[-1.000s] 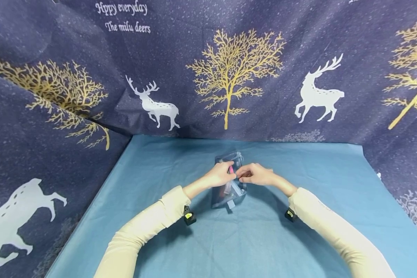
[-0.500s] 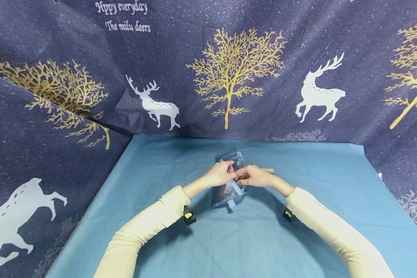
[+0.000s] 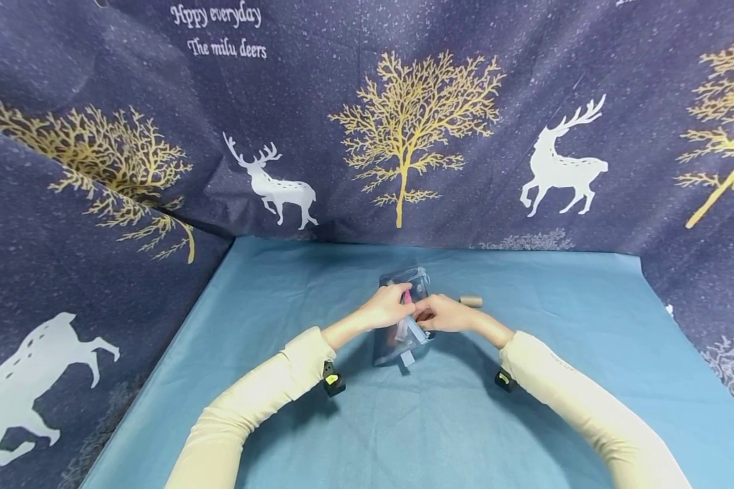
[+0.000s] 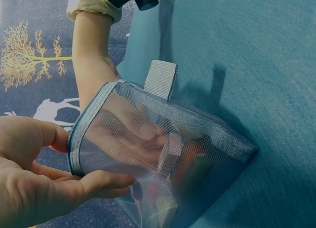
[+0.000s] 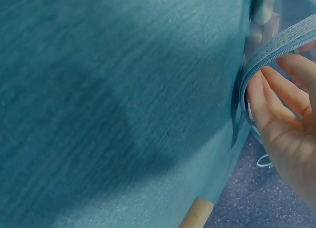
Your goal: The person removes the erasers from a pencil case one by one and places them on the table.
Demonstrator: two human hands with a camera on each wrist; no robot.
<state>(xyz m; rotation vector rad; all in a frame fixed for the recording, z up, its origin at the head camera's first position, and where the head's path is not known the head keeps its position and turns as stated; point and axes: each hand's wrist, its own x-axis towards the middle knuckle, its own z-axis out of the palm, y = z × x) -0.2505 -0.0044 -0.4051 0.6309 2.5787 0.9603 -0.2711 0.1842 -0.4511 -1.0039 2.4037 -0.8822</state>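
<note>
A see-through blue mesh zipper pouch (image 3: 391, 343) stands near the middle of the cloth, its zipped mouth spread apart. My left hand (image 3: 388, 307) grips its rim, thumb and fingers on either side of the mesh (image 4: 98, 159). Inside, through the mesh, show a pale block (image 4: 170, 151), something orange and green (image 4: 195, 164) and a pink thing (image 3: 407, 297). Through the mouth reaches my right hand (image 3: 445, 314), its fingers extended past the zipper edge (image 5: 254, 67). In the left wrist view those fingers lie blurred behind the mesh, beside the pale block; nothing gripped in them is visible.
A small tan cylinder (image 3: 471, 301) lies on the blue cloth (image 3: 355, 435) just behind my right hand. A grey fabric tab (image 4: 161, 79) sticks out from the pouch. Dark printed curtains (image 3: 355, 136) with deer and trees rise behind and to the left.
My right hand has moved slightly left and down, deeper into the pouch mouth, uncovering the tan cylinder behind it. The left hand and the pouch have stayed in place.
</note>
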